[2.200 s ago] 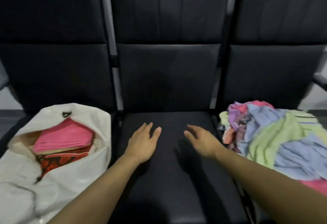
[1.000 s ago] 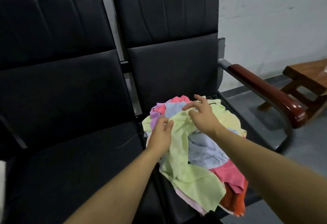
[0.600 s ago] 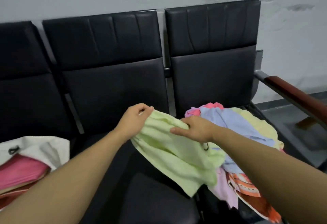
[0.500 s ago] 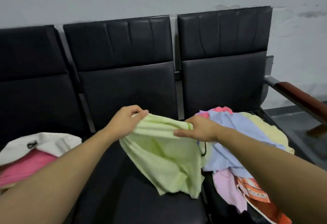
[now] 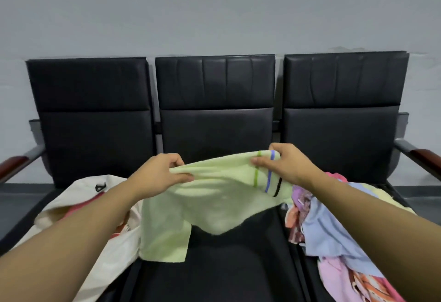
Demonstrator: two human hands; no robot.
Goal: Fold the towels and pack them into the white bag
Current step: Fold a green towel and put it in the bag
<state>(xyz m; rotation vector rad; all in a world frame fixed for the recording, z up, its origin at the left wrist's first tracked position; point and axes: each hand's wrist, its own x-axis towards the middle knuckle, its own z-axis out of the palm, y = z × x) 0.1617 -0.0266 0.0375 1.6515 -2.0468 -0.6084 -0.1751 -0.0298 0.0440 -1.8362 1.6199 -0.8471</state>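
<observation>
A pale green towel [image 5: 210,206] with green, blue and black stripes near one end hangs above the middle seat. My left hand [image 5: 158,174] pinches its top edge on the left, and my right hand [image 5: 285,165] grips the striped end on the right. The towel sags between them and its lower corner touches the seat. The white bag [image 5: 71,196] lies open on the left seat with pink folded towels inside, partly hidden by my left arm. A heap of loose towels [image 5: 329,230] in blue, pink and orange covers the right seat.
Three joined black chairs [image 5: 214,129] stand against a grey wall. Wooden-topped armrests stick out at the far left [image 5: 12,166] and far right [image 5: 422,158]. The middle seat cushion [image 5: 226,266] is bare in front of the towel.
Both hands took the green towel from the heap on the right seat, carried it over the middle seat and stretched it out. The view swung back to centre on the chairs.
</observation>
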